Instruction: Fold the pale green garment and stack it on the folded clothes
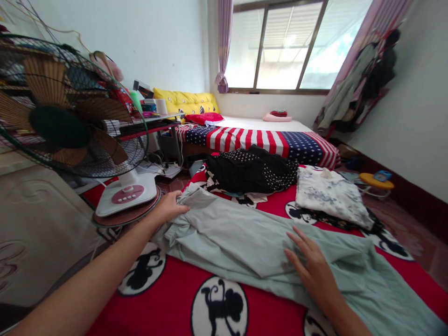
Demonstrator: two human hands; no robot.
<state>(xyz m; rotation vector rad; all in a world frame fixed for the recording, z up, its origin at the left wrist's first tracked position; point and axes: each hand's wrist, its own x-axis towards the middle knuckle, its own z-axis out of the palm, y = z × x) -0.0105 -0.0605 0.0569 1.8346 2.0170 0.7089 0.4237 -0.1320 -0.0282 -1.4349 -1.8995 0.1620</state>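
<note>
- The left hand pinches one end of a pale green garment, thumb and fingers pressed together on a bunched edge of the cloth at the bed's left side.
- The right hand lies spread and flat on the same garment, palm down, fingers apart, pinning the cloth near its middle.
- The pale green garment stretches across the near part of the bed, from the left grip to the lower right corner of the view. One layer is laid over another along its length, and creases show near the pinched end.
- Under it lies a red blanket printed with black figures in white circles.
- Just beyond, a white patterned garment sits in a flat, squared shape, which reads as already folded. Beside it, a heap of black dotted clothes lies loose and unsorted.
- Judged from this, the work looks partly done: one piece appears finished, the green one is in hand and not yet compact, and the black heap is untouched.
- Farther back, a flag-pattern cover runs across a mattress, with yellow cushions against the wall.
- A standing fan fills the left of the view, near a cluttered table. A window lights the room, and clothes hang on the right wall.
</note>
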